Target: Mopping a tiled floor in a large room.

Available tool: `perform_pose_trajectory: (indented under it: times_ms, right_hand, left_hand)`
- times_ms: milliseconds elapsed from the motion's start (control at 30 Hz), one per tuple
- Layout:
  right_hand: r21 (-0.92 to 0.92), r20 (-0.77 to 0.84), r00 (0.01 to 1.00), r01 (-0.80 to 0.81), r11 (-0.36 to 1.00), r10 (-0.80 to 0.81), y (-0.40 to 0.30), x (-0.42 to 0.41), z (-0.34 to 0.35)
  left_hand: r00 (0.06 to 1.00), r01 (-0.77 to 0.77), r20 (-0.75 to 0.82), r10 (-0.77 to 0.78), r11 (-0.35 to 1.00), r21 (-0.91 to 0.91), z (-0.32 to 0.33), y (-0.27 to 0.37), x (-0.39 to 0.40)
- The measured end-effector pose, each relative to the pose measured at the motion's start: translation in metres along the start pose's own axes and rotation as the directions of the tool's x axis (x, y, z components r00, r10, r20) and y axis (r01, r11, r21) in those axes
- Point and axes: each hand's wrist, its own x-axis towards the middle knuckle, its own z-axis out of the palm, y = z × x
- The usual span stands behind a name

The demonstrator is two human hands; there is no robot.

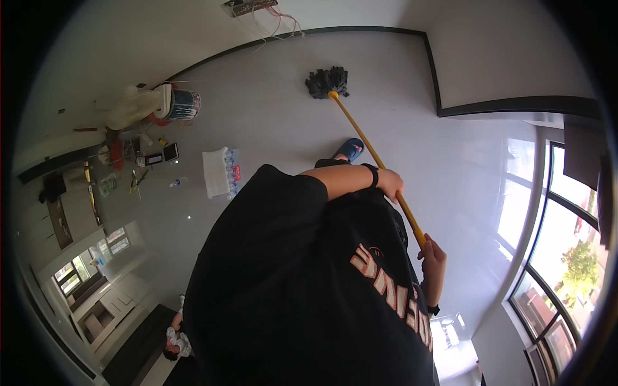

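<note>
A mop with a yellow handle slants across the view. Its dark strip head rests spread on the glossy pale floor, ahead of my body. My left hand is closed around the middle of the handle, its arm reaching across my front. Lower down in the view, my right hand holds the handle near its upper end. A dark wristband shows at each wrist. One foot in a blue slipper stands just left of the handle.
At left lie a pack of water bottles, a paint-stained bucket, loose tools and a single bottle. Wires hang from a wall opening at top. Dark skirting edges the walls. A person is at lower left; windows at right.
</note>
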Motion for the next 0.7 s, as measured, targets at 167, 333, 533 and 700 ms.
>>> perform_pose_trajectory:
  times_ms: [167,333,533,700]
  right_hand:
    - [-0.471,-0.145,0.968,0.112,0.875,-0.202,-0.008,0.017,0.033]
    - [-0.598,0.158,0.937,0.342,0.724,-0.312,-0.035,0.056,0.072]
    - [-0.542,0.309,0.794,0.599,0.589,-0.523,-0.109,0.181,0.163]
    - [-0.371,0.364,0.832,0.542,0.754,-0.419,-0.133,0.241,0.207]
  left_hand:
    - [0.997,0.054,-0.05,-0.055,0.998,-0.014,-0.01,-0.025,-0.02]
    - [0.929,0.23,-0.337,-0.151,0.951,0.206,-0.01,-0.073,-0.052]
    - [0.451,0.417,-0.848,-0.279,0.906,-0.076,-0.058,-0.101,-0.085]
    - [0.483,0.393,-0.809,-0.334,0.909,-0.141,-0.078,-0.112,-0.103]
